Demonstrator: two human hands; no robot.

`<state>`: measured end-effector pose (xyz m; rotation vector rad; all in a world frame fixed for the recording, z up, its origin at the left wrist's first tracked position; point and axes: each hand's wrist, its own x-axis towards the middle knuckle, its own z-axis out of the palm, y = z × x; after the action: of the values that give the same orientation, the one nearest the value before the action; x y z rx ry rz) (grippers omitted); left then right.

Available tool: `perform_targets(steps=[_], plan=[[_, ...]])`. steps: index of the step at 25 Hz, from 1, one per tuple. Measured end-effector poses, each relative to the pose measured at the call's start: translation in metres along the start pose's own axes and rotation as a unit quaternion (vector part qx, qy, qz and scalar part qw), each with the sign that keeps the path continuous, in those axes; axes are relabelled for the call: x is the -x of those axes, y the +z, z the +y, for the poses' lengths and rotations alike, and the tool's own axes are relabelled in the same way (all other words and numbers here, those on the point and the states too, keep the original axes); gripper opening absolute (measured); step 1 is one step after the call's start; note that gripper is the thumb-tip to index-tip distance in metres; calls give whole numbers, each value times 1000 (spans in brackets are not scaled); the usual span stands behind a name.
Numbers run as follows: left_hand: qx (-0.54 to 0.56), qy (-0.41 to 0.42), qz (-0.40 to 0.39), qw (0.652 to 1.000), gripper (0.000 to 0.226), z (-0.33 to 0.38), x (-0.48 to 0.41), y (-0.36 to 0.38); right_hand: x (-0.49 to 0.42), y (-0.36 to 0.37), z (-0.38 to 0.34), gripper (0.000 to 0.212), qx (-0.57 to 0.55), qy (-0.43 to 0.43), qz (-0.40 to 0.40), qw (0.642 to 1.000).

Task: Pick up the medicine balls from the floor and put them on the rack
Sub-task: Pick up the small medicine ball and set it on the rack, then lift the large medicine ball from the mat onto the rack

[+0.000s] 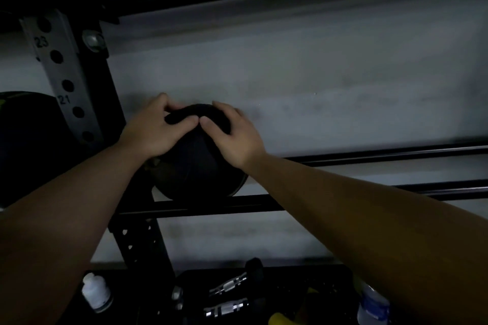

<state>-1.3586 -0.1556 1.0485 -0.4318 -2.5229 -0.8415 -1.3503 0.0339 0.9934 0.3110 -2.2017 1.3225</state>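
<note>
Both hands press on top of a black ball (196, 163) that sits on the rack's front rail (211, 206), just right of the upright (66, 71). The left hand (153, 129) and right hand (232, 134) lie spread over its crown, fingers (184, 122) wide and curled on the ball, thumbs nearly touching. The ball lies directly under the palms, equally near each hand; letting go looks like the next step. A second ball (29, 140) rests left of the upright.
</note>
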Motion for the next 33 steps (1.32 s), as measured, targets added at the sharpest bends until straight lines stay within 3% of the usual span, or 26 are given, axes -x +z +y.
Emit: perform_targets(steps=[2,5,9,12,16,18,21,24,26,29,33], plan=[[-58,-52,-5,997,65,12,-11,-12,5,-3,0,76,36,-36,-26,998],[-135,-58,-18,989,75,36,-25,-13,9,-5,-3,79,51,-59,-35,996],[7,14,-60,998,85,24,-27,-2,-11,11,-16,85,139,-72,-51,986],[89,21,-46,995,74,5,-28,12,-25,24,-22,83,157,-63,-32,985],[108,3,-16,994,44,-20,-37,10,-37,29,-20,75,132,-74,-71,986],[101,-1,-20,995,47,-30,-35,3,-28,21,-15,80,96,-90,-109,985],[111,4,-19,994,45,-34,-31,-1,8,8,3,83,98,-72,-87,989],[35,-10,-30,999,23,-16,-35,-2,35,-19,10,75,138,-55,-63,987],[-28,4,-10,1000,28,9,-29,0,40,-46,3,68,153,-28,-42,987],[10,75,9,997,32,68,-2,15,56,-99,-13,62,151,6,-9,988],[21,99,-25,995,19,146,50,30,105,-200,-29,57,185,39,18,982]])
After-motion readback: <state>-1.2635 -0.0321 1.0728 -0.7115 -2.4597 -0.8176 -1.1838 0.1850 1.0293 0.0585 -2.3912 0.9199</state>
